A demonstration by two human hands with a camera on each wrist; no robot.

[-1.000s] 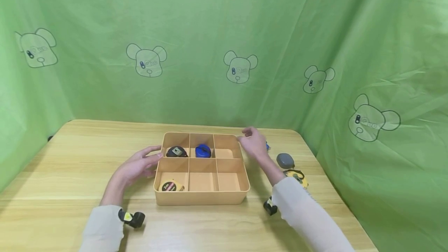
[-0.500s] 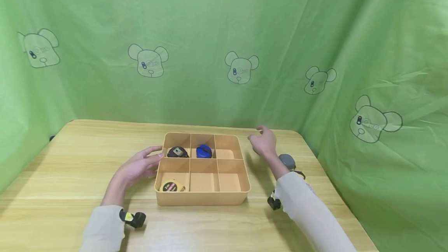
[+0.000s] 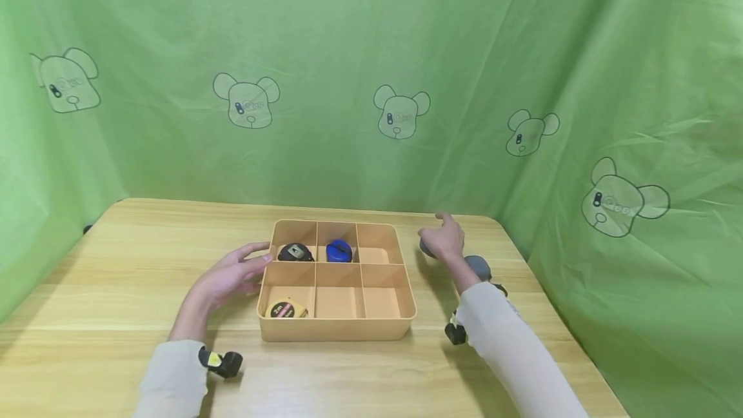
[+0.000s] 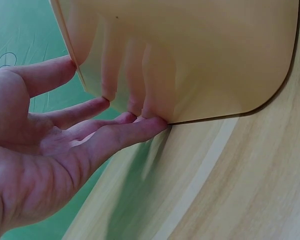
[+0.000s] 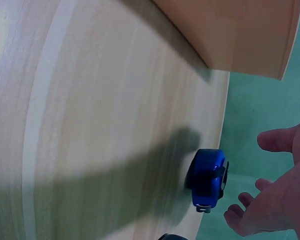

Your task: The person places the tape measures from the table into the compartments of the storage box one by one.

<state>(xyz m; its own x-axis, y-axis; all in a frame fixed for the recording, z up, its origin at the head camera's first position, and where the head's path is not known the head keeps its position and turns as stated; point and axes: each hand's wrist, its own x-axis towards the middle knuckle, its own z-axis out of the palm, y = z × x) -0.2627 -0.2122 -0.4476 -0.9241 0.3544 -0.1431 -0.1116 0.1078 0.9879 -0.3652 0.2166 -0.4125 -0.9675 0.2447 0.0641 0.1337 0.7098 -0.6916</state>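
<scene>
We're working on a light wooden table (image 3: pixel 116 276) enclosed by green fabric printed with bear faces (image 3: pixel 400 111). The tan plastic six-compartment tray (image 3: pixel 406 289) sits mid-table. A yellow tape measure with a round black label (image 3: pixel 284 309) is lying in the near-left compartment; "2m" is readable, the rest isn't.

Our left hand (image 3: pixel 229 274) is resting straight fingers (image 4: pixel 140 131) against the tray's left wall, gripping nothing. Our right hand (image 3: pixel 445 241) is hovering relaxed, empty, just over the blue tape measure (image 5: pixel 207 179) on the table right of the tray.

Versus a second ago, the right hand is sitting farther right, clear of the tray.
</scene>
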